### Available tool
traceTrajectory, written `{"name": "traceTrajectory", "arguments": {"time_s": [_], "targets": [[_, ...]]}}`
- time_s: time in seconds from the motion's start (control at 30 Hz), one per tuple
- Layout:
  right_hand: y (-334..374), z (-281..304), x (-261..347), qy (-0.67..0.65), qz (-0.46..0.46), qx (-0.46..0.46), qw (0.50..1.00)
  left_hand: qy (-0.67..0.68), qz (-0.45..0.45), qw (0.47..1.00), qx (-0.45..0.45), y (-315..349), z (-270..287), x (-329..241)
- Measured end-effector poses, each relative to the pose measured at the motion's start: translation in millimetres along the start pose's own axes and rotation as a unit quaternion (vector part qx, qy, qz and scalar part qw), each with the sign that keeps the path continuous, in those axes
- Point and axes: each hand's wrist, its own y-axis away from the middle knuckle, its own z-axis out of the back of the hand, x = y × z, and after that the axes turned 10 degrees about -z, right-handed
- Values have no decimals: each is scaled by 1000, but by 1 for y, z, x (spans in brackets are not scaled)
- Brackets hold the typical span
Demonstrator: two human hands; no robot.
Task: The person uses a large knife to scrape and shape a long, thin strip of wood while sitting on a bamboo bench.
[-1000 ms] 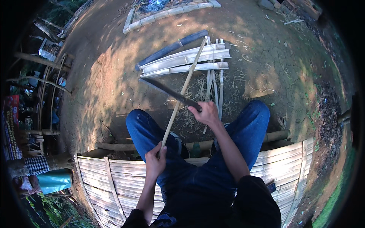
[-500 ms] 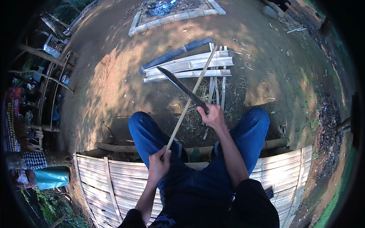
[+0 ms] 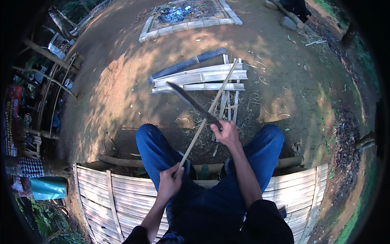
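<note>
My left hand [image 3: 170, 179] is closed round the near end of a long, thin bamboo strip [image 3: 198, 133], which slants up and away to the right between my knees. In my right hand [image 3: 227, 133] is the dark handle of a machete [image 3: 190, 100]. Its long blade points up and to the left, crossing the strip just ahead of my fist; whether the edge touches the strip I cannot tell. Beyond the blade, split pale bamboo pieces [image 3: 211, 76] and a dark bamboo length [image 3: 185, 65] lie on the ground. Curled shavings [image 3: 191, 132] are scattered below my hands.
I sit on a slatted bamboo bench [image 3: 134, 195] with a bamboo pole [image 3: 122, 161] along its front. Ahead is a brick-edged fire pit [image 3: 178, 27] with ash. A wooden pole frame [image 3: 53, 57] stands at left. Stones [image 3: 288, 23] and a log lie at far right.
My right hand and the machete have shifted slightly down, nearer to me along the strip. The strip's far end appears lower. The whole view has tilted a little.
</note>
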Motion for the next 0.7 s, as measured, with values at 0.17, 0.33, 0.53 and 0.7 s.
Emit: {"name": "traceTrajectory", "arguments": {"time_s": [0.17, 0.33, 0.53, 0.7], "targets": [[-12, 0, -16, 85, 47, -59, 994, -5, 10, 1000, 13, -2, 7, 1], [-10, -17, -22, -81, -121, -33, 989, -10, 3, 1000, 7, -2, 4, -1], [-22, 8, -17, 31, 73, -41, 996, -18, 20, 1000, 11, 0, 13, -10], [-25, 0, -31, -42, -136, -49, 989, -10, 22, 999, 33, 3, 17, -1]]}}
